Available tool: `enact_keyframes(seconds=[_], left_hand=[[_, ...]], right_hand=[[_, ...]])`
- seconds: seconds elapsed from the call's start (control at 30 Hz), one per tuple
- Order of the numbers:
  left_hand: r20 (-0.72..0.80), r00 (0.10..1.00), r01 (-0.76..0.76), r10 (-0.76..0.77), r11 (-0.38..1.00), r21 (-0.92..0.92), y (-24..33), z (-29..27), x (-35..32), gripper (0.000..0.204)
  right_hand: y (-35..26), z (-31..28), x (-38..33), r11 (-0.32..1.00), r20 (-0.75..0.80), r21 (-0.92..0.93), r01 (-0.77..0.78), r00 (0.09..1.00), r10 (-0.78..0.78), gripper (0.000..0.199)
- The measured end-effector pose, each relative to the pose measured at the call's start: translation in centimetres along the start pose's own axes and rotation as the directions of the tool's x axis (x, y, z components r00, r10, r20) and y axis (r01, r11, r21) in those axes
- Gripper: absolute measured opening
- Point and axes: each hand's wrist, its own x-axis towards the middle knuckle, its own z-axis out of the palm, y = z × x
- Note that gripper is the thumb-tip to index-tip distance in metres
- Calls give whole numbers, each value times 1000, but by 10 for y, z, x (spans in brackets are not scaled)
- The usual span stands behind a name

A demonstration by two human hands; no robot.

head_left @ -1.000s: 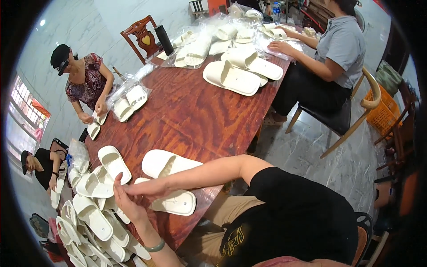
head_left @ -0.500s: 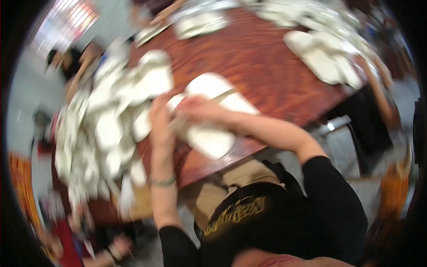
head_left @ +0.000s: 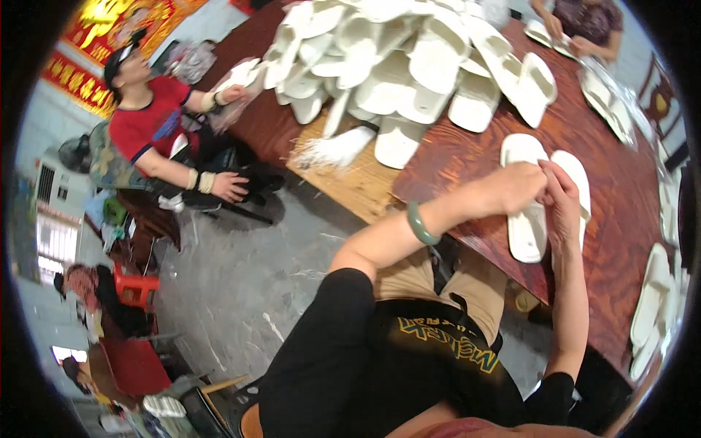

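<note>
My left hand (head_left: pixel 515 188), with a green bangle on its wrist, is closed with the fingertips pressed together. My right hand (head_left: pixel 561 197) meets it fingertip to fingertip, its fingers closed too. Whatever may be pinched between them is too small to make out. Directly beneath the hands, a pair of white slippers lies side by side on the table. The left slipper (head_left: pixel 527 239) is partly covered by my left hand, and the right slipper (head_left: pixel 572 162) by my right hand.
A large heap of white slippers (head_left: pixel 398 87) covers the table (head_left: pixel 467 164) at the far side. White strands (head_left: pixel 332 150) lie on a wooden board. A person in red (head_left: pixel 157 120) sits at left; another person (head_left: pixel 588 29) handles slippers at far right. Bagged slippers (head_left: pixel 610 102) lie at right.
The view has swung left, showing more floor and the seated person in red. My hands stay close together over the slippers; earlier they were blurred.
</note>
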Motion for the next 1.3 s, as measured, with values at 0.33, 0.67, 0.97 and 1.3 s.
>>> enact_keyframes(seconds=[0.33,0.67,0.97,1.3], left_hand=[[-298,810,372,-505,836,-404,48,7,-39,24],[-327,739,491,-589,803,-339,69,44,-68,14],[-516,710,542,-479,839,-34,48,37,-53,19],[-230,761,594,-607,794,-128,37,16,-53,17]], right_hand=[[-8,-54,27,789,164,-483,379,925,-344,18],[2,-112,54,342,150,-919,199,975,-163,41],[-22,-76,1,19,88,-996,91,988,-124,48],[-30,-67,-26,-61,284,-959,277,935,-211,53]])
